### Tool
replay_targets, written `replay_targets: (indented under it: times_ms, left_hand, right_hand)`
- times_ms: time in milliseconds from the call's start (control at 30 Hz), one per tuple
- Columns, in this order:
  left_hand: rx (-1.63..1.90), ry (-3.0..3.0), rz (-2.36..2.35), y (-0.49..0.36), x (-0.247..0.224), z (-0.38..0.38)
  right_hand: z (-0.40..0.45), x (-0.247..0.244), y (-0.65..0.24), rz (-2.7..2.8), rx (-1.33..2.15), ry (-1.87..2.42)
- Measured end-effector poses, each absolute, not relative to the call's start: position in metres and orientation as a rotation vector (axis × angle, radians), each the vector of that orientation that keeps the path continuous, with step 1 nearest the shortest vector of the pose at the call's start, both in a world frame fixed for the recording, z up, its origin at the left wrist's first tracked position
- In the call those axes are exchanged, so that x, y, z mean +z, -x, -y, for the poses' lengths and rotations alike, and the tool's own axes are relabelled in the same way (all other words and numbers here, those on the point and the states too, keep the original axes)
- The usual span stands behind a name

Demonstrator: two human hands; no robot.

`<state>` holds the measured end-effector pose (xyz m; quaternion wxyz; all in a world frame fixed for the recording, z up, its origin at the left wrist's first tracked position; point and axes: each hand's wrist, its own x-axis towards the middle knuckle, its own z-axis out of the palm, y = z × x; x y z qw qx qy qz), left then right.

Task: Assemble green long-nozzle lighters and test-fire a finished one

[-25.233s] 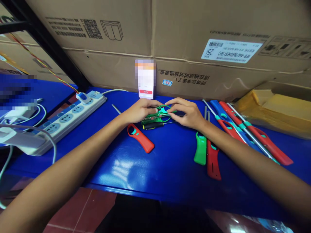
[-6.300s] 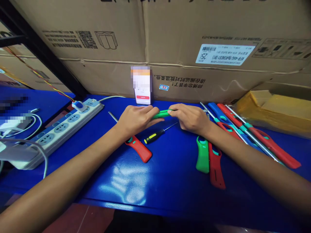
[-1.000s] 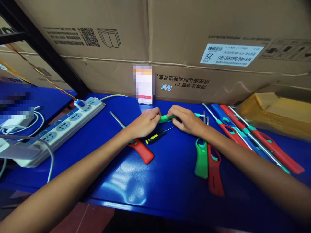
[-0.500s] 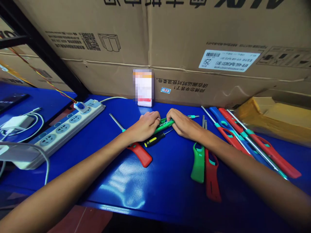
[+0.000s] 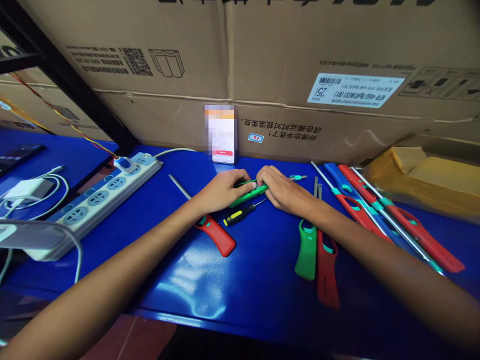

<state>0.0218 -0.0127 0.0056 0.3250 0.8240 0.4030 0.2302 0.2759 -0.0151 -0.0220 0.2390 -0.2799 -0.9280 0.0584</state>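
Observation:
A green gas lighter (image 5: 240,200) with its casing opened up is held between my two hands. Around its left end close the fingers of my left hand (image 5: 227,190), the thumb pressing in on the exposed inner parts. My right hand (image 5: 281,190) grips the other end with bent fingers, and a teal and metal nozzle (image 5: 298,177) sticks out beyond it. Fingers hide much of the lighter's inside. Just below lies a black and yellow screwdriver (image 5: 239,215). A red lighter (image 5: 219,237) rests partly under my left forearm.
A green lighter (image 5: 306,255) and a red lighter (image 5: 328,275) lie by my right forearm, with several longer ones (image 5: 412,220) farther right. At left is a power strip (image 5: 97,197) with a charger (image 5: 30,190). A phone (image 5: 224,135) leans on the cardboard box (image 5: 270,115).
My left thumb has stretched to the right across the opened lighter, and my left hand has shifted slightly. My right hand keeps its grip. The view has moved a little.

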Motion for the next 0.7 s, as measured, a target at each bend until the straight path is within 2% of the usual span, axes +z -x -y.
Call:
replay_targets:
  times_ms: [433,700]
  left_hand:
    - [0.534,-1.902,-1.250,-0.036,0.006,0.007]
    - [0.513,-2.180,-1.155,-0.034,0.019,0.012]
  right_hand:
    - [0.015,-0.021,-0.277,2.539,0.214,0.786]
    - [0.016,-0.022,-0.276,2.514,0.272,0.879]
